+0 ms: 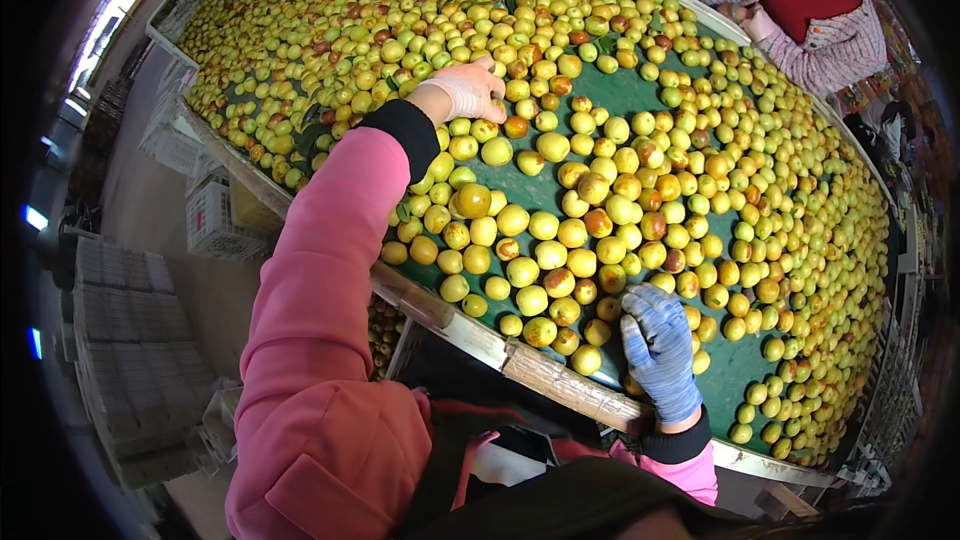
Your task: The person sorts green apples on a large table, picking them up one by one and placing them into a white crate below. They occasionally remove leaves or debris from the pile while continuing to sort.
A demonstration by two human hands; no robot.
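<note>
A green sorting table carries a thick spread of yellow-green jujubes, some with red-brown patches. My left hand, in a pale glove with a wrapped band, reaches over the jujubes at the upper middle, fingers bent downward among them; whether it grips one cannot be told. Close to the near rim, my right hand wears a blue knitted glove. Its fingers are curled beside the jujubes, and its palm side is hidden. Both arms have pink sleeves with black cuffs. A few green leaves lie among the fruit.
The table's pale rim, partly wrapped in tape, runs in front of me. Across the table at the upper right is a person in a striped knitted top. White plastic crates stand at the left, with stacked pale crates lower down.
</note>
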